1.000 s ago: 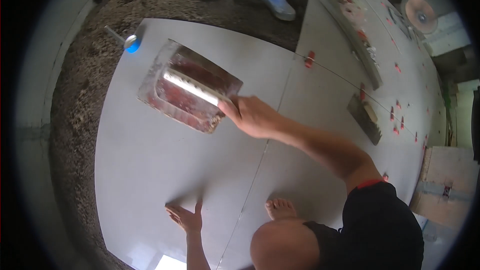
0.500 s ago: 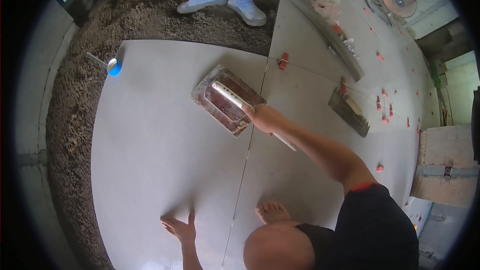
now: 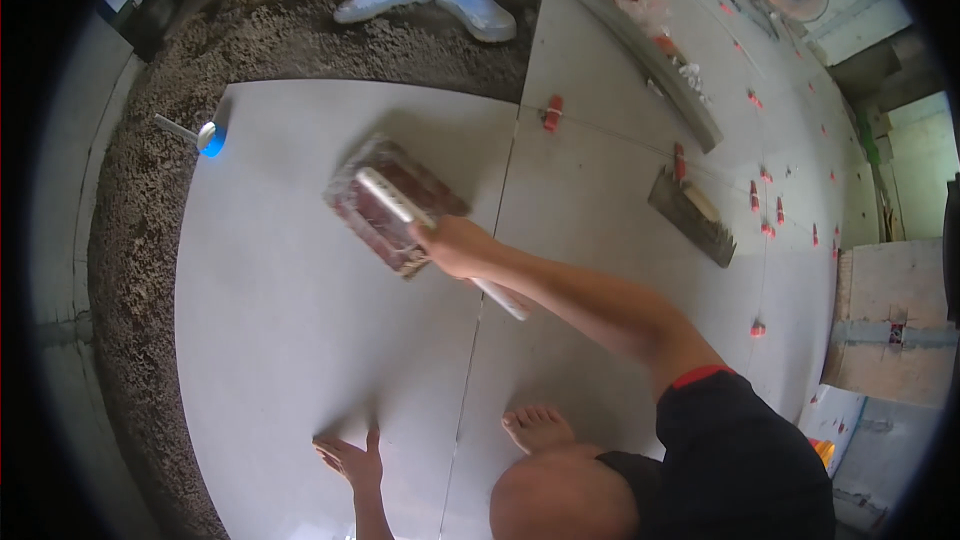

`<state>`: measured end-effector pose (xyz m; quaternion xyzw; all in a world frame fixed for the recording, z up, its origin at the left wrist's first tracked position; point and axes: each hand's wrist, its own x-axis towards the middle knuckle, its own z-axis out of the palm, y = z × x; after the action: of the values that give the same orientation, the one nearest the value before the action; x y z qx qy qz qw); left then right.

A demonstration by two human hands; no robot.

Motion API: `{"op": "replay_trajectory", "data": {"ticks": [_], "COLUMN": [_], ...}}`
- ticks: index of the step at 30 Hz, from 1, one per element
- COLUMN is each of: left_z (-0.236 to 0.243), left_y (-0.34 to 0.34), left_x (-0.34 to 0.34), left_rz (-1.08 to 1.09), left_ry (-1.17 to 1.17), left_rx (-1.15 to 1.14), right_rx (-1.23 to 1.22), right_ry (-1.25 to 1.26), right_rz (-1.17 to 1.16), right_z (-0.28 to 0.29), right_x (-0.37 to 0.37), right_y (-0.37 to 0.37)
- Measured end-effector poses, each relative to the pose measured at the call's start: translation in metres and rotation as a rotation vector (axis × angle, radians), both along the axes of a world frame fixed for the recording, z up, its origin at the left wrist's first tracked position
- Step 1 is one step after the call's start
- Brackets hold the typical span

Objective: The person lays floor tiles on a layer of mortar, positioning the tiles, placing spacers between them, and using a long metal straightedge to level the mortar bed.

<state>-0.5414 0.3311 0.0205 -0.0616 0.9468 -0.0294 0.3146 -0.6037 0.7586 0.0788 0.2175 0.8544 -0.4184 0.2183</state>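
Note:
My right hand [image 3: 455,245] is wrapped round the long whitish handle of a rectangular grouting-style float [image 3: 372,225]. The float's reddish, mortar-smeared plate is blurred by motion, just over or on a large pale grey tile [image 3: 290,310]; I cannot tell whether they touch. Lower down, my left hand [image 3: 352,460] has its fingers stretched and thumb apart, resting at the tile's near part. A straight joint runs between this tile and its neighbour on the right. At the tile's far left corner sits a round blue suction cup-like piece [image 3: 210,139] with a pale stick beside it.
A notched trowel [image 3: 690,218] lies on the right-hand tiles, near several red levelling wedges [image 3: 553,113]. Beyond stretches a long grey straightedge bar [image 3: 640,55]. Blue-white shoes [image 3: 475,10] stand on rough brown mortar [image 3: 270,40]. My bare foot [image 3: 538,428] is on the tile.
My right hand has carried the float leftward over the large tile, away from the joint. My left hand stays spread in nearly the same place; the view has shifted slightly.

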Motion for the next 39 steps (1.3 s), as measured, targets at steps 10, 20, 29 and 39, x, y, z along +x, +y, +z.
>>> {"op": "replay_trajectory", "data": {"ticks": [10, 20, 29, 39], "left_z": [0.000, 0.002, 0.002, 0.008], "left_y": [0.010, -0.002, 0.094, 0.169], "left_x": [-0.001, -0.001, 0.018, 0.034], "left_rz": [0.032, 0.047, -0.055, -0.216], "left_ry": [-0.015, 0.043, 0.211, 0.154], "left_rx": [0.061, 0.128, 0.332, 0.447], "right_rx": [0.799, 0.937, 1.016, 0.667], "right_ry": [0.103, -0.106, 0.184, 0.528], "right_rz": [-0.521, -0.529, -0.194, 0.016], "right_z": [-0.089, -0.095, -0.074, -0.112], "right_x": [0.013, -0.040, 0.043, 0.059], "right_y": [0.249, 0.234, 0.171, 0.041]}}
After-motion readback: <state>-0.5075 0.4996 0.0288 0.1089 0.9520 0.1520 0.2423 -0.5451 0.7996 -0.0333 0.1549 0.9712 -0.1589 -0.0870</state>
